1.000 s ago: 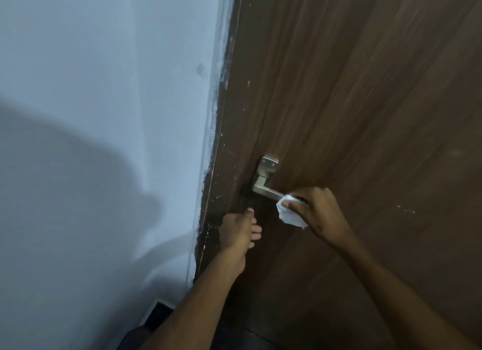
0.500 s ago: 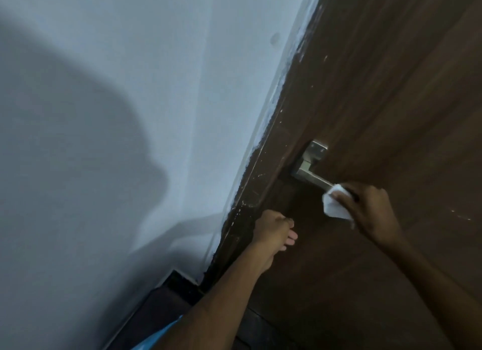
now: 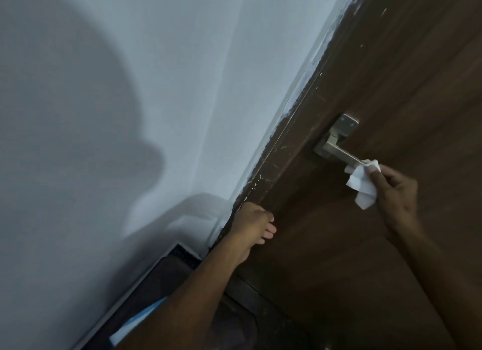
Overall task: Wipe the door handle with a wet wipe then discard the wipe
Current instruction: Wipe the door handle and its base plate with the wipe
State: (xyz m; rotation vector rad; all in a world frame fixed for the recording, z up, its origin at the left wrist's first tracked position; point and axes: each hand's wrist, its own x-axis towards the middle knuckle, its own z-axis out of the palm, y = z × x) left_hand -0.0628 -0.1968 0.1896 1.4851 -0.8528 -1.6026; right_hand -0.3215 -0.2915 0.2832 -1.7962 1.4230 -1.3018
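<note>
A silver lever door handle sticks out from a dark brown wooden door at the right. My right hand pinches a crumpled white wet wipe at the free tip of the lever; the wipe hangs below my fingers. My left hand presses against the door's edge lower down, fingers curled, holding nothing that I can see.
A pale blue-white wall fills the left, with my shadow on it. A white skirting strip runs along the dark floor at the bottom. A light blue object shows under my left forearm.
The view has swung left and tilted, so door and handle now sit further right. My right hand has slid the wipe outward along the lever to its tip. My left hand stays on the door edge.
</note>
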